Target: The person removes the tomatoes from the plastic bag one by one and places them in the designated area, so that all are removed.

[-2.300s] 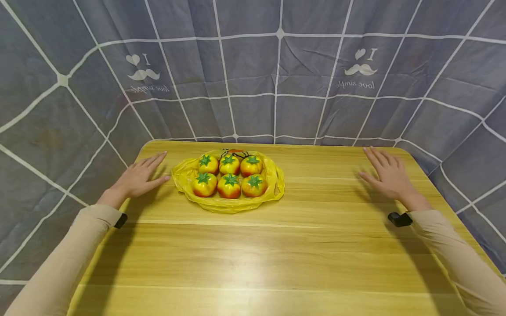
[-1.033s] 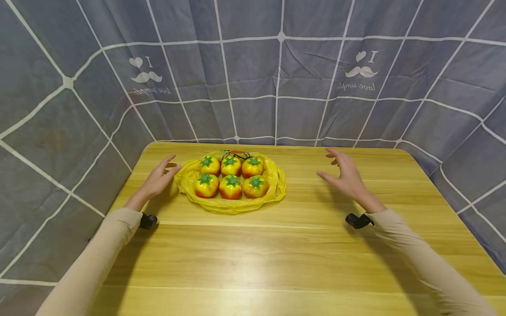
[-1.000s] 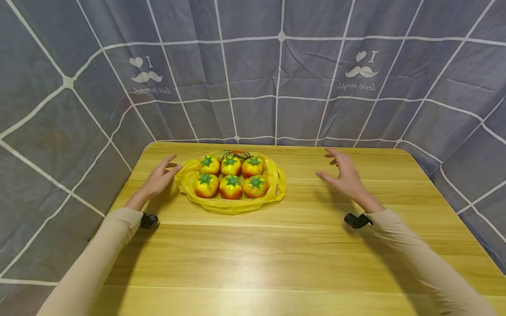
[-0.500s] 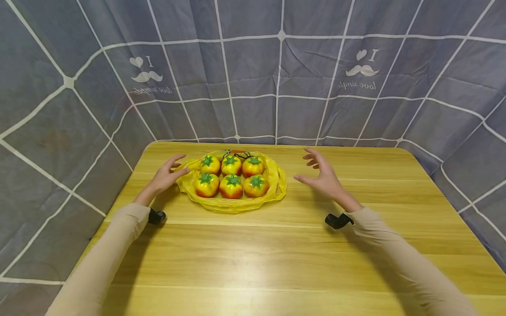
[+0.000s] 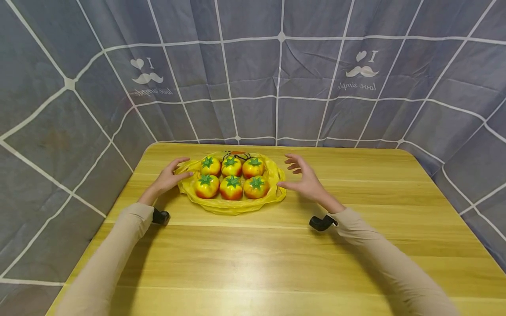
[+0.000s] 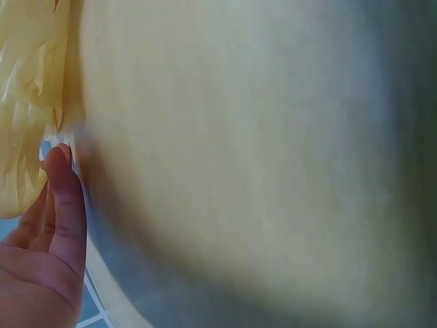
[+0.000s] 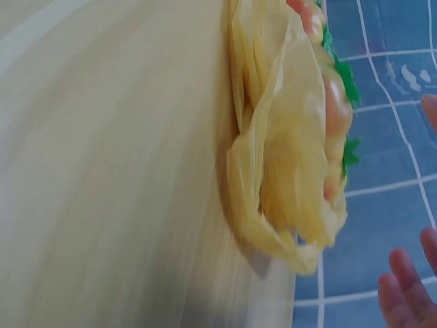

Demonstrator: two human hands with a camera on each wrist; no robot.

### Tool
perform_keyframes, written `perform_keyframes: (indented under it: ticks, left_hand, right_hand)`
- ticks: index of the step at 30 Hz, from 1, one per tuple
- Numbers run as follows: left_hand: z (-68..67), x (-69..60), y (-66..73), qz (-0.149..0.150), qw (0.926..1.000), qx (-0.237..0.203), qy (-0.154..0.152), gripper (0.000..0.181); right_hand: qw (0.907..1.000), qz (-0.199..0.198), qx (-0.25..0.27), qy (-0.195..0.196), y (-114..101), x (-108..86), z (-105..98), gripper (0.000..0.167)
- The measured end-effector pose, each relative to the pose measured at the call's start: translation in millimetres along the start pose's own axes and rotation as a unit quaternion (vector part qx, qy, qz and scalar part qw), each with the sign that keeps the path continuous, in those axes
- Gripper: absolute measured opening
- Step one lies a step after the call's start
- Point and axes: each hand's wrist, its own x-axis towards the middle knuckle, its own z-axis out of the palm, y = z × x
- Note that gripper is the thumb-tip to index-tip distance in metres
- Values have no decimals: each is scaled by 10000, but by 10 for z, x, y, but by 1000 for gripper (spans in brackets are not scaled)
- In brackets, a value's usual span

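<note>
A yellow plastic bag [image 5: 237, 207] lies spread on the table, with several toy tomatoes [image 5: 231, 188] in two rows on it, green leaves upward. At the bag's left end is my left hand [image 5: 167, 179], fingers extended and thumb over the edge; whether it touches the plastic I cannot tell. The left wrist view has its fingers [image 6: 66, 198] right beside the bag's crumpled edge [image 6: 20, 102]. My right hand [image 5: 307, 181] hovers by the other end, fingers loosely bent, thumb close to the bag's handle loop. In the right wrist view that loop [image 7: 300, 256] stands apart from the fingertips [image 7: 407, 277].
The wooden table [image 5: 245, 263] extends to the right and toward me. A grey curtain [image 5: 253, 114] with white grid lines hangs behind the table and along both sides. Each wrist wears a black camera, the right one [image 5: 322, 223] low over the tabletop.
Both hands have come inward from the table's sides toward the bag. The right hand has travelled farther, leftward to the bag's right end. The bag and tomatoes have stayed in place.
</note>
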Motion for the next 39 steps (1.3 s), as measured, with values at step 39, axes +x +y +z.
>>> perform_keyframes:
  ticks: [39]
  left_hand:
    - [66,-27,-51,-10,9976,-691,-32,65]
  right_hand:
    - [9961,152,207,-846,-11,157,551,73]
